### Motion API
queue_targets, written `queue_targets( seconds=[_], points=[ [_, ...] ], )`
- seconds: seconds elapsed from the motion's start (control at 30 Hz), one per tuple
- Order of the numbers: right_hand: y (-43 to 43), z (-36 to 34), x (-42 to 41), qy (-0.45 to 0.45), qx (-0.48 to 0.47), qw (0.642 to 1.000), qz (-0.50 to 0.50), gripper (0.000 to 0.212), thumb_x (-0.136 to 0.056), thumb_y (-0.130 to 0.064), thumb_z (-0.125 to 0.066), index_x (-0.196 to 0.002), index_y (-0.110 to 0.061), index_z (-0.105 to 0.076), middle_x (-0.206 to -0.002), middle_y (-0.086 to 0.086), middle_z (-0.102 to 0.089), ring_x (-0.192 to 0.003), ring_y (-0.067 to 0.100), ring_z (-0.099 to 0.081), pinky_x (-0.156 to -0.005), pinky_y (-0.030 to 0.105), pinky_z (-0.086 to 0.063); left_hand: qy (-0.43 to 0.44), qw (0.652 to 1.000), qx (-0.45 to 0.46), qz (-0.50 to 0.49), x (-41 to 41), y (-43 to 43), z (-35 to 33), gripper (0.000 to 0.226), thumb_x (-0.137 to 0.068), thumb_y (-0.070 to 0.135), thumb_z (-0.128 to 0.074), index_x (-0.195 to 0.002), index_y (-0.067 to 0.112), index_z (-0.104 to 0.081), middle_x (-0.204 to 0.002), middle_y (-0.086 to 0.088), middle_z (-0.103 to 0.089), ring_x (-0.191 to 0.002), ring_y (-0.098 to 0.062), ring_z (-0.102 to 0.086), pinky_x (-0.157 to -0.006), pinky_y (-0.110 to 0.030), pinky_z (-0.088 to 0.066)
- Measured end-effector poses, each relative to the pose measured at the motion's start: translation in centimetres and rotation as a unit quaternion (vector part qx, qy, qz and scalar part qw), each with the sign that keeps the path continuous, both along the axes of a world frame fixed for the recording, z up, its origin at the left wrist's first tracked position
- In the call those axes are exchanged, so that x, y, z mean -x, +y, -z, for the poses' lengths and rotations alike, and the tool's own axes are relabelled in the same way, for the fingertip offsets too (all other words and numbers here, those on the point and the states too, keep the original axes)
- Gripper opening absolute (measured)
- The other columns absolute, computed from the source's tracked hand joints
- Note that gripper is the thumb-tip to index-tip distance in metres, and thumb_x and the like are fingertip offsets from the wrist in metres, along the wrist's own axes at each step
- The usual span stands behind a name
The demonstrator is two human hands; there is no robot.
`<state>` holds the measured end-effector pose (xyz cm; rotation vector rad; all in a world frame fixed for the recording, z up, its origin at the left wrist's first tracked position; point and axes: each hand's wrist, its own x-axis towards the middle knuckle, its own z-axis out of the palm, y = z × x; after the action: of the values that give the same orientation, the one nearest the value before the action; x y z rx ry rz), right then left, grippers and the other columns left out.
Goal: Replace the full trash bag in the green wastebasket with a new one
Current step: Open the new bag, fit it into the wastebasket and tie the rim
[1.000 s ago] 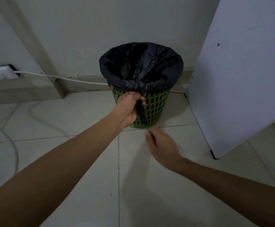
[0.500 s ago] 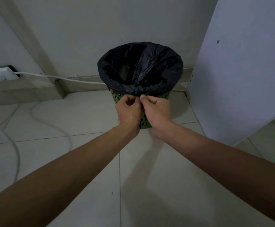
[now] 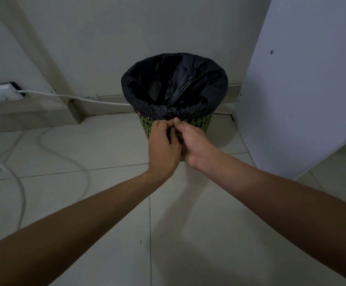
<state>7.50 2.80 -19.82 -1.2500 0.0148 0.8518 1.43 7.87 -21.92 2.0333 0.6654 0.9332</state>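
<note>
- The left hand's (image 3: 164,145) fingers (image 3: 163,124) are curled tight and the right hand's (image 3: 194,145) fingertips (image 3: 178,122) pinch beside them. Both hold a gathered bunch of the black bag (image 3: 174,85) where it folds over the near rim. The two hands touch each other.
- Exactly how the plastic runs between the fingers is hidden behind the knuckles, and the front of the green basket (image 3: 202,124) is covered by both hands.
- The bag's inside is too dark to tell what it holds.
- A second ago only the left hand gripped a hanging tail of plastic while the right hovered low over the floor. Half a second ago both were at the rim, much as now.
- The bag is thin, crinkled and slightly shiny, stretched round the mouth of the basket. The basket is round plastic with oval holes and stands on the pale tiled floor (image 3: 106,203) against the wall, at twelve o'clock from the hands.
- At three o'clock of the basket leans a flat white panel (image 3: 302,100), cut off by the picture's edge.
- At nine o'clock a white power strip (image 3: 1,93) lies half out of view, with a white cable (image 3: 69,97) running toward the basket.
</note>
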Motion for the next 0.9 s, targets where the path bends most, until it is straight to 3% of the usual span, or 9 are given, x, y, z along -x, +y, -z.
queue_targets(
  seconds=[0.07, 0.13, 0.23, 0.37, 0.43, 0.57, 0.7, 0.8, 0.9],
  points=[
    [-0.1, 0.2, -0.3, 0.005, -0.009, 1.000, -0.011, 0.017, -0.099, -0.024, -0.062, -0.106, -0.017, -0.076, -0.109, 0.007, -0.077, -0.106, 0.022, -0.071, -0.100, 0.043, -0.054, 0.064, 0.997, -0.023, -0.021, 0.5, -0.2, -0.5, 0.021, -0.097, 0.017, -0.049, -0.108, 0.018, -0.066, -0.108, 0.000, -0.063, -0.103, -0.019, -0.058, -0.094, -0.047, -0.046],
    [0.0, 0.5, -0.4, -0.004, -0.001, 1.000, -0.012, 0.023, -0.099, -0.026, -0.062, -0.114, -0.014, -0.074, -0.112, 0.009, -0.076, -0.108, 0.025, -0.071, -0.100, 0.046, -0.054, 0.076, 0.995, 0.056, -0.017, 1.0, 0.3, -1.3, 0.022, -0.092, 0.028, -0.045, -0.098, 0.037, -0.064, -0.104, 0.010, -0.067, -0.103, -0.015, -0.062, -0.098, -0.051, -0.045],
    [0.4, 0.6, -0.4, -0.006, -0.011, 1.000, -0.007, 0.020, -0.100, -0.025, -0.060, -0.105, -0.012, -0.074, -0.102, 0.006, -0.077, -0.103, 0.023, -0.071, -0.100, 0.044, -0.054, 0.048, 0.984, 0.164, -0.046, 1.3, 1.1, -2.0, 0.017, -0.092, 0.022, -0.050, -0.089, 0.034, -0.061, -0.093, 0.013, -0.068, -0.097, -0.012, -0.064, -0.099, -0.047, -0.049],
    [0.5, 0.4, -0.3, 0.026, -0.046, 0.999, 0.000, 0.022, -0.104, -0.019, -0.054, -0.091, -0.012, -0.070, -0.095, 0.005, -0.072, -0.094, 0.020, -0.067, -0.098, 0.040, -0.054, 0.061, 0.900, 0.428, 0.044, 0.5, 2.4, -3.2, 0.012, -0.099, 0.016, -0.055, -0.093, 0.017, -0.066, -0.081, 0.005, -0.065, -0.079, -0.010, -0.059, -0.069, -0.022, -0.047],
    [0.5, 0.2, -0.3, 0.053, -0.056, 0.997, -0.012, 0.024, -0.105, -0.021, -0.050, -0.095, -0.014, -0.070, -0.094, 0.005, -0.070, -0.086, 0.020, -0.066, -0.091, 0.039, -0.055, 0.073, 0.862, 0.484, 0.129, 0.3, 3.2, -3.5, 0.022, -0.104, 0.027, -0.049, -0.091, 0.021, -0.065, -0.075, 0.008, -0.062, -0.071, -0.008, -0.054, -0.066, -0.023, -0.040],
    [0.3, 0.1, -0.6, 0.111, -0.093, 0.988, -0.048, 0.031, -0.108, -0.027, -0.040, -0.086, -0.019, -0.060, -0.060, -0.007, -0.053, -0.051, 0.008, -0.048, -0.064, 0.027, -0.041, 0.088, 0.849, 0.482, 0.199, 0.3, 5.1, -3.7, 0.023, -0.107, 0.026, -0.044, -0.091, 0.022, -0.059, -0.068, 0.010, -0.063, -0.058, -0.005, -0.056, -0.061, -0.024, -0.045],
    [-0.6, 0.4, -0.9, 0.114, -0.102, 0.982, -0.108, 0.032, -0.108, -0.038, -0.038, -0.083, -0.023, -0.052, -0.050, -0.011, -0.040, -0.042, 0.005, -0.038, -0.054, 0.024, -0.033, 0.119, 0.832, 0.484, 0.242, 0.4, 6.0, -3.9, 0.026, -0.105, 0.024, -0.047, -0.084, 0.016, -0.059, -0.073, -0.004, -0.071, -0.060, -0.014, -0.068, -0.059, -0.024, -0.055],
    [-1.0, 1.4, -0.6, 0.136, -0.102, 0.978, -0.121, 0.038, -0.102, -0.051, -0.047, -0.076, -0.023, -0.053, -0.045, -0.010, -0.035, -0.038, 0.004, -0.032, -0.053, 0.022, -0.032, 0.156, 0.821, 0.477, 0.272, 0.2, 6.0, -3.3, 0.036, -0.105, 0.027, -0.047, -0.072, 0.015, -0.052, -0.090, -0.013, -0.068, -0.066, -0.020, -0.066, -0.071, -0.033, -0.053],
    [-1.2, 1.9, -0.7, 0.132, -0.096, 0.978, -0.133, 0.042, -0.097, -0.057, -0.052, -0.073, -0.023, -0.053, -0.043, -0.011, -0.029, -0.036, 0.004, -0.027, -0.047, 0.019, -0.032, 0.150, 0.816, 0.476, 0.291, -0.2, 6.0, -2.9, 0.040, -0.105, 0.024, -0.045, -0.071, 0.012, -0.063, -0.082, -0.001, -0.072, -0.076, -0.017, -0.065, -0.078, -0.036, -0.051]
  ],
)
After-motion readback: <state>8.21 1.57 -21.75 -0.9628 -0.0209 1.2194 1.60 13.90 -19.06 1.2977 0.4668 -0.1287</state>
